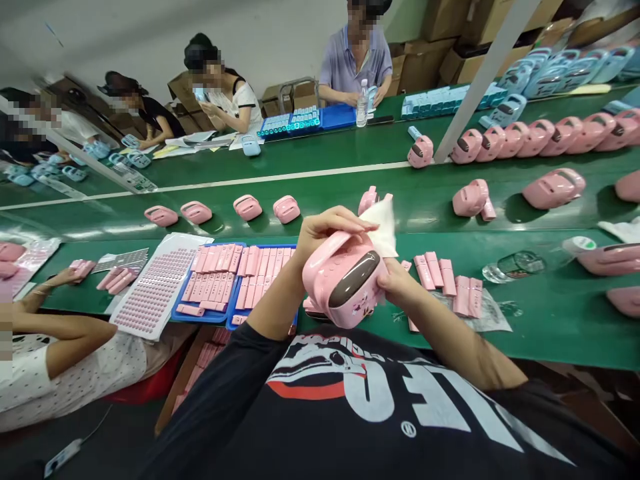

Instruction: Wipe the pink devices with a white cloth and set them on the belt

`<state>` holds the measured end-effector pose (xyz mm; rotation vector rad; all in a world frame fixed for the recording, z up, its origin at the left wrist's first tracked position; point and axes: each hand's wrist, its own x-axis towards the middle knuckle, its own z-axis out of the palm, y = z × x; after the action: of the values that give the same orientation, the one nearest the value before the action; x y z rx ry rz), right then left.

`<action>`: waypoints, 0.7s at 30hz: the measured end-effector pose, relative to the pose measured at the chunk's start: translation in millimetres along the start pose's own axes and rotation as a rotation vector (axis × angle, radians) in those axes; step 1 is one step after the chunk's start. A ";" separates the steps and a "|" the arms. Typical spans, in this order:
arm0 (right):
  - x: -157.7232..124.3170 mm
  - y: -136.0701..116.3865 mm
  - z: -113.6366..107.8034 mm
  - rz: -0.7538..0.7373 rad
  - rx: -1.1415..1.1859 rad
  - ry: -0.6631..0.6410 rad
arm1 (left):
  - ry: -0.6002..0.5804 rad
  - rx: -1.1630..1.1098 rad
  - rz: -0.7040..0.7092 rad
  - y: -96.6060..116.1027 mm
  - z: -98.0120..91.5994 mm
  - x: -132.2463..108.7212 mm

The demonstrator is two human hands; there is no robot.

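Pink case [345, 280], apparently unfinished: your left hand [333, 225] curls over it, your right hand [393, 280] clasps its side; other cases [614, 259] on the worktop [545, 327]: completion indeterminate.

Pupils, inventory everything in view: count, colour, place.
held case: one, pink, centre
cloth near centre: one, white, beyond held case
tables: several, green, across view
trays: several, blue, near left and far side
other cases: many, pink or blue, on tables
sticks: many, pink, trays and tables
pink-dotted sheet: one, white, left
bottles: at least two, clear, far side and right
boxes: several, brown, mostly background
people: several, varied clothes, far side and left
shirt: one, black, bottom centre
left hand: one, bare, case's top
right hand: one, bare, case's side
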<state>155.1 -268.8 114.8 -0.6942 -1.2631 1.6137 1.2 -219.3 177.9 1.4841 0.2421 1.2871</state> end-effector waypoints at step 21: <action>-2.1 -25.3 -2.5 -0.023 0.069 0.203 | 0.386 0.208 -0.260 13.6 31.7 -41.7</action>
<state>166.3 -269.0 137.7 -0.7768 -1.0607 1.5199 3.8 -273.0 171.1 1.3107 0.8165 1.3555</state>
